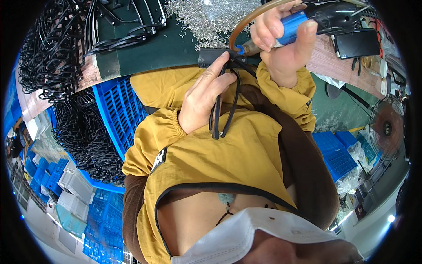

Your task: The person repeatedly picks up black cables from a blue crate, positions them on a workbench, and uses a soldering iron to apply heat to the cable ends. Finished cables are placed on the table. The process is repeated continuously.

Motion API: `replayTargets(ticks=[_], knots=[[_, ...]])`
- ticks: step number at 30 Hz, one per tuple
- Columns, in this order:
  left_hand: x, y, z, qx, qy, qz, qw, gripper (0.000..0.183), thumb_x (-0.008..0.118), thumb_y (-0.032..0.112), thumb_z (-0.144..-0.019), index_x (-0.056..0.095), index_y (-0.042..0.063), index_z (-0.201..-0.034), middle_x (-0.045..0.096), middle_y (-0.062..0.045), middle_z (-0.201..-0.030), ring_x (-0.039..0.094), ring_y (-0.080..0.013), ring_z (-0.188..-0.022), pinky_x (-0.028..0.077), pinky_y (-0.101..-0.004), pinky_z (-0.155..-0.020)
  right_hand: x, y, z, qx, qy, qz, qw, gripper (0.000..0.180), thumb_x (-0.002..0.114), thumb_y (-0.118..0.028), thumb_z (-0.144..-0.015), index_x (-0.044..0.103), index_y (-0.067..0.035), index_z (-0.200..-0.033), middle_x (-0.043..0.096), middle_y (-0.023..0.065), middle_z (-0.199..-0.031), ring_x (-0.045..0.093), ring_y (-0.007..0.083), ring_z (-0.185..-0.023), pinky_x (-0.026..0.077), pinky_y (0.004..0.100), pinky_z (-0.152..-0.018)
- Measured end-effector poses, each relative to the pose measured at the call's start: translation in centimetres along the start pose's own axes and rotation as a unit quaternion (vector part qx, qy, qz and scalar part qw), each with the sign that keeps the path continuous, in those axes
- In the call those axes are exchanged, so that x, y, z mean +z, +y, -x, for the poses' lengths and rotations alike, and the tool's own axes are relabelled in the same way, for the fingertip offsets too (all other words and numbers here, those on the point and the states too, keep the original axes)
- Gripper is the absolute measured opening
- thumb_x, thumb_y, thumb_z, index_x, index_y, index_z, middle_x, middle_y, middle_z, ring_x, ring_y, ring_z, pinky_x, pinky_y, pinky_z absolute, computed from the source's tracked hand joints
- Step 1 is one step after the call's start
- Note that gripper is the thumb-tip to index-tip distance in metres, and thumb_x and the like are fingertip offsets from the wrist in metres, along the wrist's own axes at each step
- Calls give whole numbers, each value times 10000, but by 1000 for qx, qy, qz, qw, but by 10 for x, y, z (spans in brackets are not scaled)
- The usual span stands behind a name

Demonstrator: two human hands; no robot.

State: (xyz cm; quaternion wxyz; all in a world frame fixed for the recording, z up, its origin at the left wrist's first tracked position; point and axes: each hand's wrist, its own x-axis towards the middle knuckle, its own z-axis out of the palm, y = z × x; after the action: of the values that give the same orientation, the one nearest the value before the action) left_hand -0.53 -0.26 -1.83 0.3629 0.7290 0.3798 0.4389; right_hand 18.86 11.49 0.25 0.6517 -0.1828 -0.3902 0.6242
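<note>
In the head view my left hand (207, 90) holds a black strap-like part (216, 115) against a small black block (206, 56) at the edge of the dark green work mat (155, 49). The lower ends of the part hang in front of the yellow apron. My right hand (285, 43) grips a tool with a blue sleeve (293, 26) and a brown hose (239, 28). The tool's front end points at the block, close to my left fingertips; its very tip cannot be made out. A heap of small metal pins (217, 19) lies behind the block.
Black looped parts (56, 43) are heaped at the left, with more in a blue plastic basket (115, 109) below. Several finished-looking black strips (132, 38) lie on the mat. A smartphone (358, 44) lies at the right, above a standing fan (386, 128).
</note>
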Motion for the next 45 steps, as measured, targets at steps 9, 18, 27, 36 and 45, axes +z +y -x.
replayTargets(ticks=[9,18,27,36,45], knots=[[-2,-4,2,-4,-1,26,1000,380,642,-135,-817,653,4,-1170,559,-308,-1438,713,-355,-1002,578,-351,-797,-5,6,-5,-6,-74,-19,997,506,585,-553,-1019,536,-144,-1312,505,-15,-740,491,108,-566,359,249,-466],[-5,-5,1,-7,-2,23,1000,367,667,-118,-808,669,12,-1152,580,-302,-1418,716,-366,-1045,590,-366,-828,8,1,-2,33,-44,61,997,522,633,-546,-995,510,-161,-1324,486,-7,-732,485,119,-573,368,248,-474],[3,-8,4,5,47,49,998,361,640,-163,-792,685,-2,-1113,605,-307,-1385,731,-361,-1023,594,-356,-844,6,6,-11,41,-51,-10,998,316,625,-365,-1033,474,-87,-1036,492,46,-717,471,136,-522,358,264,-410],[-1,-12,3,17,36,59,997,388,580,-209,-802,670,-14,-1125,615,-307,-1372,726,-338,-965,580,-348,-812,-6,-1,-24,-78,92,13,993,320,475,-453,-1096,540,-142,-1055,454,-21,-731,372,74,-524,311,227,-447],[-12,9,-14,-104,55,301,946,178,527,-88,-990,650,-58,-1115,624,-246,-1338,678,-279,-1129,570,-344,-929,-31,-25,-8,-96,92,-27,991,348,539,-433,-1063,626,-97,-1063,540,30,-708,480,139,-518,414,265,-481]])
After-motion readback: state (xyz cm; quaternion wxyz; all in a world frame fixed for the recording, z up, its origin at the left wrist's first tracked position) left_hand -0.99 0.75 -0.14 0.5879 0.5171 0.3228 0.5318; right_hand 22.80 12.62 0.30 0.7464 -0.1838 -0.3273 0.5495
